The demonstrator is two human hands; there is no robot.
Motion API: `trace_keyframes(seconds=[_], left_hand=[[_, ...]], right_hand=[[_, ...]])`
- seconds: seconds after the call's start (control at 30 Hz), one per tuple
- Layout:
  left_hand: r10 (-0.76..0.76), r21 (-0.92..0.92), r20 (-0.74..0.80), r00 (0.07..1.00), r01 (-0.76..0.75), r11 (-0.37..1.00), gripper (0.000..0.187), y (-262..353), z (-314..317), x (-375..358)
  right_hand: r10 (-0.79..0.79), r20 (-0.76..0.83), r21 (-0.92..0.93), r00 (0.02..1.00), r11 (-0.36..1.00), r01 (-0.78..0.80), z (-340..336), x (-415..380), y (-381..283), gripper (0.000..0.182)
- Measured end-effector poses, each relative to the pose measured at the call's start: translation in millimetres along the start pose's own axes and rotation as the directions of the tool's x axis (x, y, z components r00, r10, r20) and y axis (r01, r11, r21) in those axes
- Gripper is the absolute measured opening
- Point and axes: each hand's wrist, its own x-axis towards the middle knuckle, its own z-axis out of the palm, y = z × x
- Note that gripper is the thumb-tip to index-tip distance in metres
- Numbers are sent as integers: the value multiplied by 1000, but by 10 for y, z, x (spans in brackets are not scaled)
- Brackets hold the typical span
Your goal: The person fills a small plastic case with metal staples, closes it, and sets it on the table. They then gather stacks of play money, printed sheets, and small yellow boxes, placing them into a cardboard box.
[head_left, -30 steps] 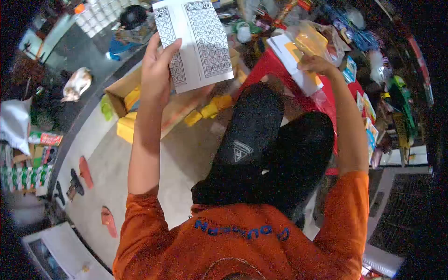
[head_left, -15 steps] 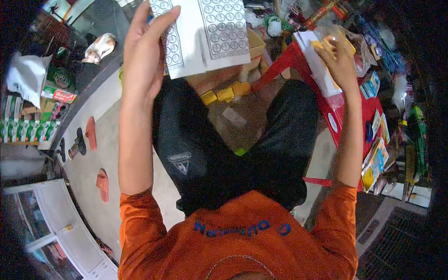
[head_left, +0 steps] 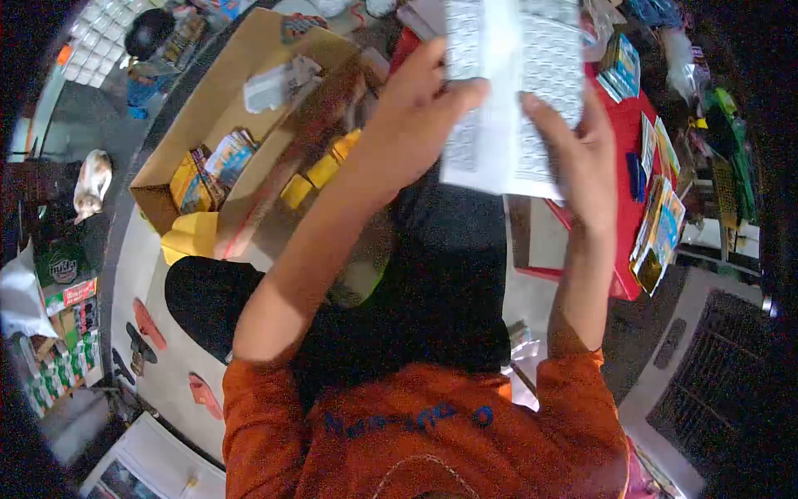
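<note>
A white printed sheet [head_left: 499, 108], covered with rows of small round marks, is up at the top centre, slightly blurred. My left hand [head_left: 424, 112] grips its left side, thumb on top. On the sheet's right side is my right hand [head_left: 578, 150], with its thumb over the paper and its other fingers behind. Beneath and to the right of the sheet is a red table [head_left: 623, 241] bearing colourful packets [head_left: 659, 233].
A long cardboard box [head_left: 174, 141] with packets and papers lies at the left, yellow pieces [head_left: 320, 170] beside it. Pink slippers [head_left: 150, 323] are on the floor. A white and orange cat [head_left: 93, 181] lies further left. A black grille [head_left: 715, 374] stands at lower right.
My view has turned, bringing the cardboard box into sight. The sheet has moved right relative to my body. My right hand has left the yellow item on the table and now holds the sheet too.
</note>
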Motion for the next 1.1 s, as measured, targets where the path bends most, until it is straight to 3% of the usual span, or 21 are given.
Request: trace_keyframes(seconds=[0.1, 0.17, 0.23, 0.27, 0.3, 0.33, 0.37, 0.43, 0.5, 0.53, 0.57, 0.6, 0.67, 0.7, 0.73, 0.77, 0.8, 0.87, 0.97, 1.03, 1.1], left_hand=[[-190, -142, 100, 977, 203, 969, 44, 60, -12, 91], [-214, -69, 108, 971, 222, 973, 42, 16, -291, 126], [-130, -3, -21, 991, 130, 991, 40, 17, -627, 31], [38, 207, -71, 997, -23, 978, 37, -25, -815, -59], [31, 223, -110, 993, -6, 975, 37, -22, -991, -158], [-16, 207, -182, 983, 54, 977, 37, -2, -1159, -270], [-60, 183, -249, 967, 108, 977, 37, 26, -1296, -365], [-142, 121, -362, 921, 198, 973, 36, 73, -1520, -511], [-229, 40, -444, 867, 274, 961, 35, 61, -1682, -605], [-127, 25, -394, 910, 149, 989, 33, -70, -1769, -658], [-124, 25, -405, 906, 146, 989, 33, -264, -1949, -677], [-209, 119, -423, 882, 282, 952, 32, -484, -2197, -706], [-336, 223, -466, 818, 476, 850, 30, -875, -2468, -916], [-379, 240, -483, 789, 536, 809, 29, -1088, -2530, -1018], [-379, 529, -455, 806, 587, 612, 30, -1403, -2759, -1069], [-391, 760, -418, 820, 551, 345, 30, -1792, -2967, -1112], [-393, 750, -427, 814, 562, 349, 30, -2132, -3122, -1169], [-566, 875, -359, 742, 479, 73, 46, -2807, -3428, -1339], [-372, 812, -553, 745, 582, -44, 62, -4120, -3768, -1898], [-459, 809, -553, 695, 579, -97, 64, -3948, -3649, -1855], [-544, 799, -559, 626, 582, -151, 67, -3649, -3504, -1874]], right_hand=[[27, -183, -309, 983, 947, -84, -578, -7, -15, 49], [-48, -249, -656, 967, 743, -132, -1090, -15, 19, 57], [-29, -386, -571, 922, 793, -214, -1294, -94, 138, 63], [-108, -295, -714, 949, 685, -144, -1636, -83, 310, 68], [-177, -186, -829, 966, 556, -57, -1934, -62, 552, 73], [-391, -247, -851, 887, 526, -5, -1566, -39, 569, 81], [-410, -159, -920, 898, 391, 16, -1334, -32, 325, 85], [-584, -167, -965, 794, -69, -253, -988, -28, 264, 76], [-632, 100, -968, 768, 117, 222, -545, 125, 184, 64], [-637, 56, -942, 769, 221, 252, -161, 68, 246, 53], [-592, 189, -873, 784, 264, 410, 271, 96, 145, 46], [-521, 270, -749, 809, 414, 517, 576, 146, 218, 35], [-166, 433, -574, 886, 708, 412, 1208, 259, 494, 28], [-104, 601, -600, 792, 596, 533, 1503, 356, 690, 30], [-5, 740, -588, 672, 480, 651, 1847, 528, 923, 32], [187, 787, -560, 588, 615, 555, 2189, 674, 1397, 35], [332, 828, -544, 452, 672, 503, 2538, 867, 2130, 36], [690, 626, -747, 365, 397, 533, 3029, 779, 2736, 33], [662, 643, -719, 384, 351, 600, 3069, 407, 3713, 43], [486, 636, -752, 599, 218, 622, 3073, 140, 4261, 60], [506, 625, -753, 594, 192, 629, 3159, 93, 4500, 67]])
